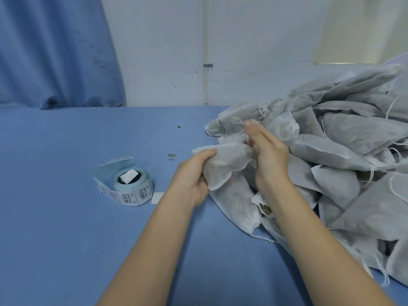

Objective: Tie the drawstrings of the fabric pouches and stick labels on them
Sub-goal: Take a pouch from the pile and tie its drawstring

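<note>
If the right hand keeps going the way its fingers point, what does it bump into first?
Probably the pile of pouches: the right hand points up and away into the pile's near edge, though depth is hard to judge.

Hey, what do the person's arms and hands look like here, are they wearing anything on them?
Both arms are bare from the lower edge of the picture up to the fingers: no sleeves show. The left hand and the right hand wear no gloves, and no rings, watch, bracelets or markings are visible on the wrists or forearms. One fingernail on the right hand looks short and unpainted; the rest cannot be made out.
</note>
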Demonstrator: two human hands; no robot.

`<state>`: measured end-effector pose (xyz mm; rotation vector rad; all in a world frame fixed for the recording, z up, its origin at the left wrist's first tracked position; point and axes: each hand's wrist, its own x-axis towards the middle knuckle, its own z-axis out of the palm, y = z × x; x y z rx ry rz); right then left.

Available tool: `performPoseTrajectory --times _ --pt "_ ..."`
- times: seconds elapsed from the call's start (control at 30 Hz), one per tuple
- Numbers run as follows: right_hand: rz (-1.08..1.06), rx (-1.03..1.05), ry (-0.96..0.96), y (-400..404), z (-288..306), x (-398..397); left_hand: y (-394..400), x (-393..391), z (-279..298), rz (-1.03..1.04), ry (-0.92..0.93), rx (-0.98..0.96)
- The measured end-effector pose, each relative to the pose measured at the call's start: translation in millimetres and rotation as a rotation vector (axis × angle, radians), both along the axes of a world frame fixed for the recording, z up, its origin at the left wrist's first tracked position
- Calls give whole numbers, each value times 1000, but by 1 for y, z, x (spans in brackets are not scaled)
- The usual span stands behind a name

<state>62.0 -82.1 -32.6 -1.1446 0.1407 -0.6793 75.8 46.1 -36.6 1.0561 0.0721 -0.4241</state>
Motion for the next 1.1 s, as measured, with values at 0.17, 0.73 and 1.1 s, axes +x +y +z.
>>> performPoseTrajectory --times 0.17,0.73,1.1 --pt "232 -455 -24 0 -6 -6 3 3 2 45 -7 -76" --pt "380 -1249 124 70 -36 -1 101 13 15 584 -419 229" --pt "335 -1264 -133 78 -43 -2 97 14 6 500 -397 157"
